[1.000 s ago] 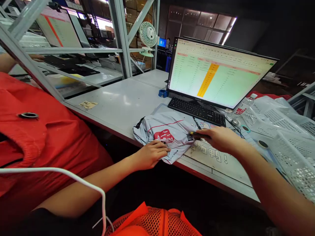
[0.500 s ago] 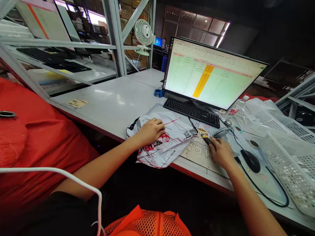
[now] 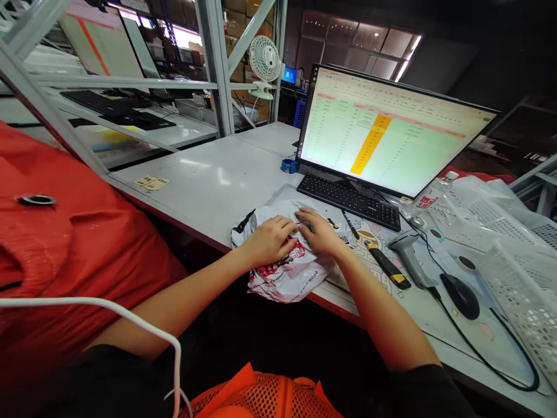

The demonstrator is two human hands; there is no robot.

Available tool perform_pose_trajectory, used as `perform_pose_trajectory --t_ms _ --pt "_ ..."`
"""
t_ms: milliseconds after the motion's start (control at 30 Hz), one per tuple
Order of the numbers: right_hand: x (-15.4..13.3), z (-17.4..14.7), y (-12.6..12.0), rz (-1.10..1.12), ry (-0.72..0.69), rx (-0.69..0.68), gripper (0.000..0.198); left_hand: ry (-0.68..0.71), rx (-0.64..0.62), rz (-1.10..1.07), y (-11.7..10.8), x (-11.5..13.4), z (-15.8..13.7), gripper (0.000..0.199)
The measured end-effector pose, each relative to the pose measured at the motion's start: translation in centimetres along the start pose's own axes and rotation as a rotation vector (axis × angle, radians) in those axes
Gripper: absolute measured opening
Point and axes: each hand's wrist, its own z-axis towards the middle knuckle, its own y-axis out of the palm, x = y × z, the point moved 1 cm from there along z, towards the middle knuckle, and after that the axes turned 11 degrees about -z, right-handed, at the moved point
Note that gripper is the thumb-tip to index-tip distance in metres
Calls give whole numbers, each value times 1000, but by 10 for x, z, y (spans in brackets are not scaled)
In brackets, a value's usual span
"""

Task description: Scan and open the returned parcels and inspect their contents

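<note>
A white plastic mailing bag (image 3: 289, 284) with red and black print lies crumpled at the desk's front edge, partly overhanging it. My left hand (image 3: 272, 239) presses on its middle with fingers curled into the plastic. From the right, my right hand (image 3: 319, 232) grips the upper part of the bag, fingers bent near a slit with a red line. The fingertips of both hands nearly meet there. Whatever the bag contains is hidden. To the right, a yellow and black utility knife (image 3: 387, 266) rests on the printed desk mat (image 3: 369, 277), apart from my hands.
Beyond the bag stand a black keyboard (image 3: 348, 200) and a monitor (image 3: 391, 128). On the right are a grey barcode scanner (image 3: 411, 261) with its cable, a mouse (image 3: 460, 295) and white plastic baskets (image 3: 517, 290). A blue tape dispenser (image 3: 289, 166) sits near the monitor.
My right hand has let go of the utility knife, leaving it on the mat, and moved left onto the bag. My left hand stays on the bag. The view has shifted slightly.
</note>
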Motion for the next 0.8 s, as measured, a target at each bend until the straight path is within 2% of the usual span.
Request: perform_pose_trajectory --t_ms 100,167,300,467,700,800 --pt "8 -5 0 -77 25 -35 47 -103 -50 108 -2 -3 0 48" --pt "10 -6 -3 -117 67 -43 46 -144 -87 159 -2 -5 1 54" --pt "10 1 -5 -140 143 7 40 -151 -112 188 -3 -3 5 40" --pt "11 4 -1 -123 154 17 40 -139 -120 203 -3 9 5 27" --pt "15 0 -1 -96 173 -56 50 -106 -142 235 -4 9 4 24" --pt "18 3 -3 -77 148 -80 51 -95 -175 221 -7 5 11 30"
